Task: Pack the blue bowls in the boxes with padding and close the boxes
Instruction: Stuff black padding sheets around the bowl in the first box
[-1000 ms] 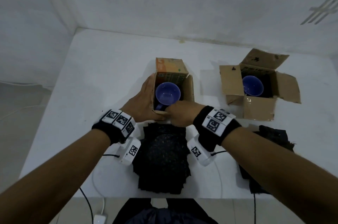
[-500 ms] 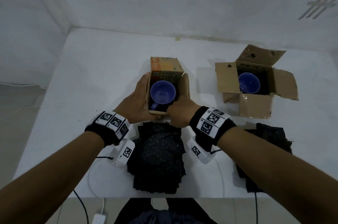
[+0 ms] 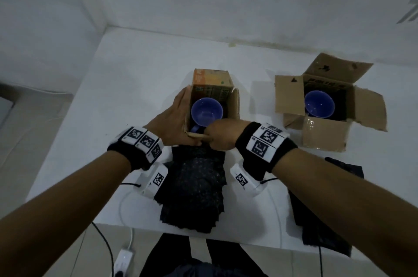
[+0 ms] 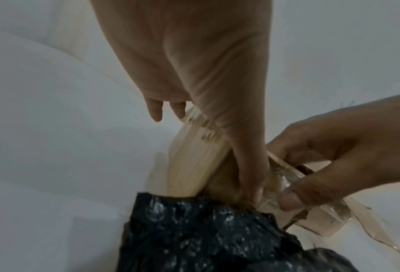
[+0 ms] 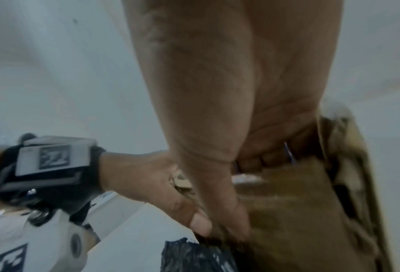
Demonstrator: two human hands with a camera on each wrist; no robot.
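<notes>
The left cardboard box (image 3: 234,104) stands open mid-table with a blue bowl (image 3: 206,111) inside. My left hand (image 3: 178,117) lies flat against the box's left side with its fingers straight, and its thumb (image 4: 247,165) presses on the near flap (image 4: 285,185). My right hand (image 3: 220,135) curls over that near flap (image 3: 195,134) and pinches it between thumb (image 4: 292,200) and fingers. The right box (image 3: 325,131) has all its flaps spread open and holds a second blue bowl (image 3: 319,104) on dark padding.
A black padding sheet (image 3: 196,188) lies just in front of the left box, under my wrists. Another black sheet (image 3: 334,204) lies at the table's near right. The white table (image 3: 135,86) meets walls at the back and left. Cables hang off the front edge.
Both hands stay on the left box in much the same grip. The right hand has shifted slightly on the near flap. Nothing was picked up or let go.
</notes>
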